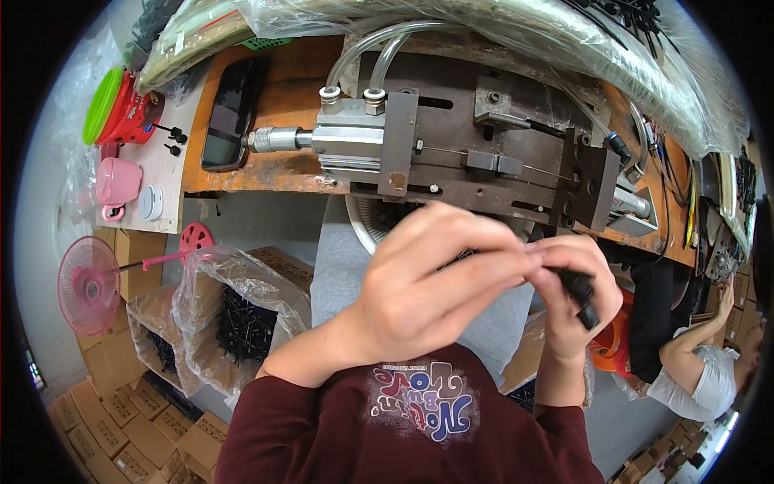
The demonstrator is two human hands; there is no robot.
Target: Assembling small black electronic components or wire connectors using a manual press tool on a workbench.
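My left hand [431, 278] and my right hand [579, 274] meet at the fingertips, just in front of the bench machine. A small black plastic part [582, 294] with a knobbed end sits in my right hand, whose fingers are closed round it. The fingertips of my left hand are pinched against those of my right; whatever they hold between them is hidden. Behind my hands, a white-rimmed basket [359, 226] with black pieces in it is partly covered. Above it stands the machine's dark metal plate [451, 121], with a silver air cylinder [348, 145] at its left.
A black phone [234, 113] lies on the wooden bench [282, 176]. At left are a pink cup [118, 181], a pink fan [89, 285] and plastic-lined boxes of black parts [246, 323]. Another person [697, 371] sits at right. Clear hoses [379, 48] arch over the machine.
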